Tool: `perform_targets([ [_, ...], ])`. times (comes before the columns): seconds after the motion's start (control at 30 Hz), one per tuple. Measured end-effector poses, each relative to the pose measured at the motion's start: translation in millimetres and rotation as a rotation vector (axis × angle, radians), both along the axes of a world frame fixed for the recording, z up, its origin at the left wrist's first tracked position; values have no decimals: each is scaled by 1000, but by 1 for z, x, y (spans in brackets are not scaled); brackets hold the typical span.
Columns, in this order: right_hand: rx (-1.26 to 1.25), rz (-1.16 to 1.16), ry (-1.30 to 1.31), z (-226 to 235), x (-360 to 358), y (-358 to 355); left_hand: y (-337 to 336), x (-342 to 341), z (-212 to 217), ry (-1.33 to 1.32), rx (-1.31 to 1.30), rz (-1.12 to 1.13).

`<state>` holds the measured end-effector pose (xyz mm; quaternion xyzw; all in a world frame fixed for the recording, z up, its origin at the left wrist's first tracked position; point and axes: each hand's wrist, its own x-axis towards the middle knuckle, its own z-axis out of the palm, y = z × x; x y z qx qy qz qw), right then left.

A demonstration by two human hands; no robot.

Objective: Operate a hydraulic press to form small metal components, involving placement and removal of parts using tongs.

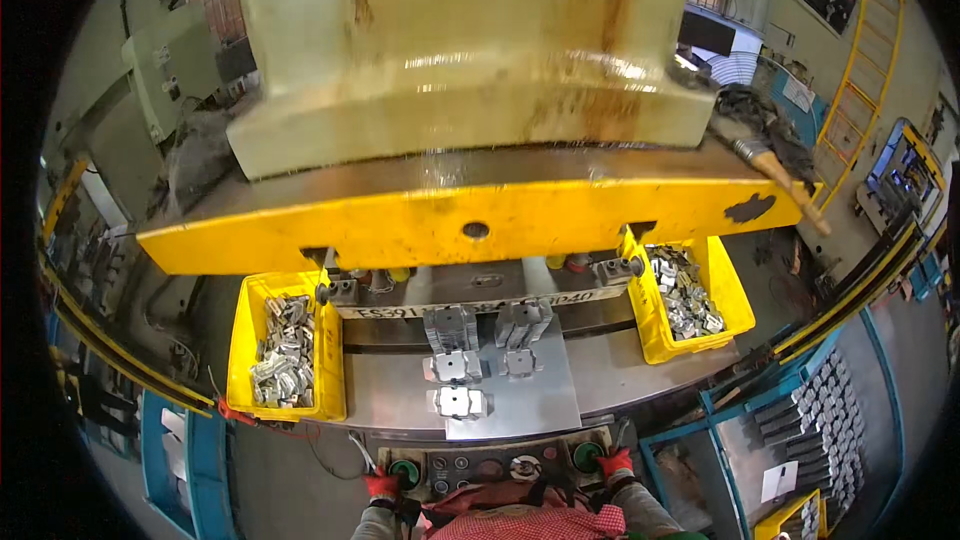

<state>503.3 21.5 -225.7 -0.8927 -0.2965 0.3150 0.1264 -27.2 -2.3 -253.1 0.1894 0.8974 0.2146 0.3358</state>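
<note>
My left hand [382, 485], in a red glove, is at the left end of a control panel [460, 486], beside a green round button [404, 473]. At the panel's right end my right hand [615, 463], also red-gloved, is against another green round button [588, 456]. The fingers of both hands are too small to make out. Beyond the panel, a bright metal part [460, 402] lies on a steel plate [540, 400]. Behind it are a second metal part [458, 367], a third [520, 364] and stacks of metal parts [452, 325].
A large press ram with a yellow bar [420, 232] hangs over the work area. Yellow bins [330, 380] [655, 340] full of metal pieces flank the plate. At right a blue-framed table [735, 440] holds rows of parts. A wooden-handled brush [775, 170] lies on the bar's right end.
</note>
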Motion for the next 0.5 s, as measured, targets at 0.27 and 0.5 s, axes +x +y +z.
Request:
perform_targets([
  [0.27,64,8,83,21,-12,5,-13,-22,-29,-98,164,24],
  [0.5,614,-609,2,38,1,-8,-52,27,77,-382,569,604],
])
